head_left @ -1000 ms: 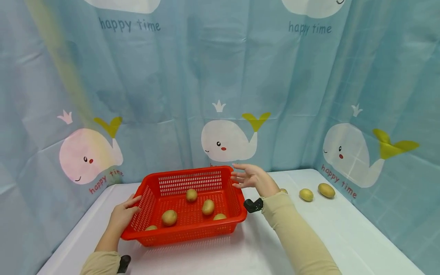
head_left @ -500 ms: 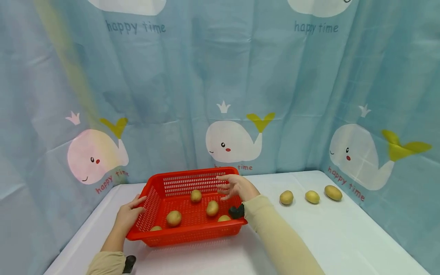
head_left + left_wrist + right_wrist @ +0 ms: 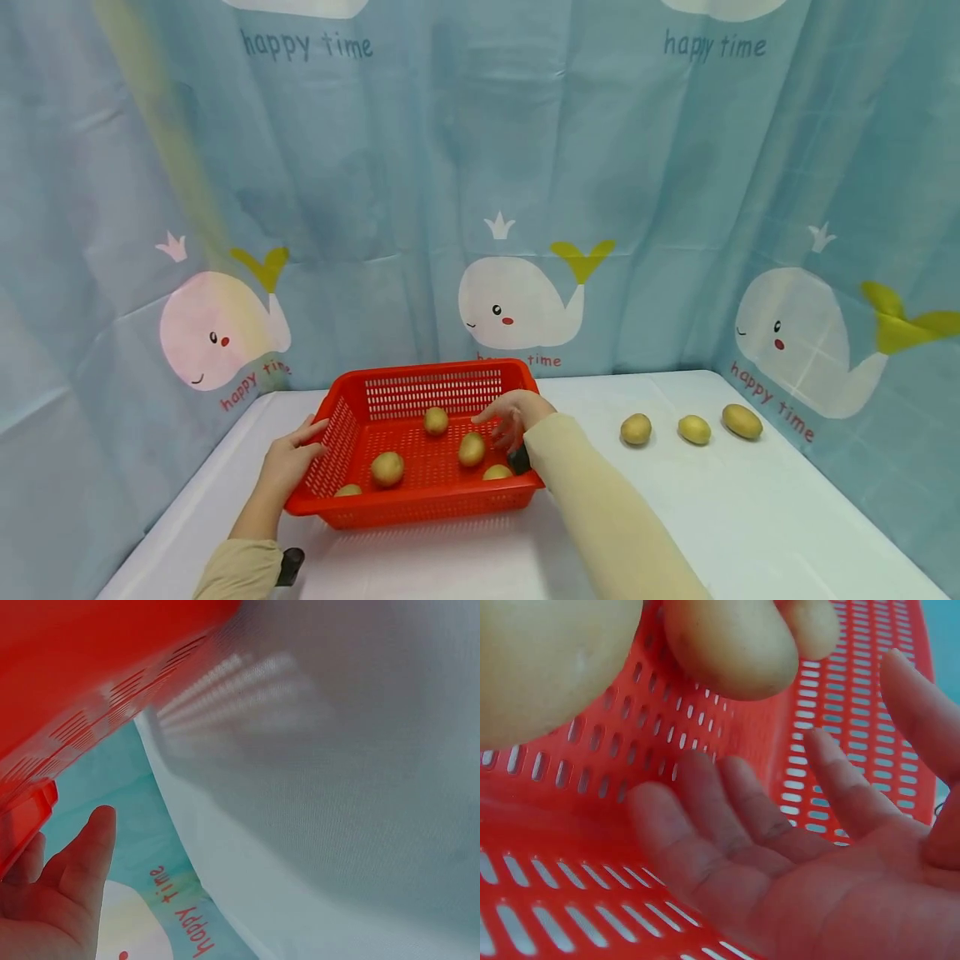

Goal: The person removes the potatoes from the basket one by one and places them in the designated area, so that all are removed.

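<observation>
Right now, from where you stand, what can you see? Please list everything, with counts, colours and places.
Basket: one, red, left of centre
Basket potatoes: five visible, yellow-brown, inside the basket
Table potatoes: three, yellow-brown, on the table's right side
Table: one, white, below
Curtain: panel count unclear, light blue, behind and at both sides
Whale prints: three whole, pale with green tails, on the curtain
Lettering: five "happy time", blue or red, on the curtain
Wrist devices: two, black, one per wrist
Sleeves: two, beige, below the hands
Left hand: one, bare, at the basket's left rim
Right hand: one, bare, inside the basket's right end
</observation>
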Demonstrator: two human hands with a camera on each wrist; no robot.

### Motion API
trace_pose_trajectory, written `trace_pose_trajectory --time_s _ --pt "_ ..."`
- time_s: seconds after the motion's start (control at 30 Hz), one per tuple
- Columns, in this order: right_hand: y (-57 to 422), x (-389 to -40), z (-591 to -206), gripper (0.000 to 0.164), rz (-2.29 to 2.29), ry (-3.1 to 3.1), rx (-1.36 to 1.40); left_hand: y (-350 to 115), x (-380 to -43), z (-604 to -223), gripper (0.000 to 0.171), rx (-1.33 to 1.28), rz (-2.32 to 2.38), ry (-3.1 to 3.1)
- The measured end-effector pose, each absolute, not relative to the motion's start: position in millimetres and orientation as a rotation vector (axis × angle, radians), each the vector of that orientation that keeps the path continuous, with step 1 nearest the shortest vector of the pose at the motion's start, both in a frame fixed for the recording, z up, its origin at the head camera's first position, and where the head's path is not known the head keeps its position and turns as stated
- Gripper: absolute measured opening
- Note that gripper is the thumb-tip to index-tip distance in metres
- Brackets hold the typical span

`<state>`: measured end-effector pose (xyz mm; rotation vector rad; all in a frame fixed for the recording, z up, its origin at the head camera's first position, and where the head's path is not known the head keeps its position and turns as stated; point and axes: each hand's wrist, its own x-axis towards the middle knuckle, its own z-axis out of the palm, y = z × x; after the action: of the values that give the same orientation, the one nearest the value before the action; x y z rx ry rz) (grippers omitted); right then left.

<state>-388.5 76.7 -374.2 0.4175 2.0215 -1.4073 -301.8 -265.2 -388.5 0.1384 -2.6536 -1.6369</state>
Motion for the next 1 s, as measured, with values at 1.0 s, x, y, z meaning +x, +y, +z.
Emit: trace_pose_trajectory --time_s 1.0 --pt "73.2 -382.7 -386.1 0.029 -1.262 2.149 0.31 -263.0 -302.1 -389.1 0.053 0.166 -1.625 -2.671"
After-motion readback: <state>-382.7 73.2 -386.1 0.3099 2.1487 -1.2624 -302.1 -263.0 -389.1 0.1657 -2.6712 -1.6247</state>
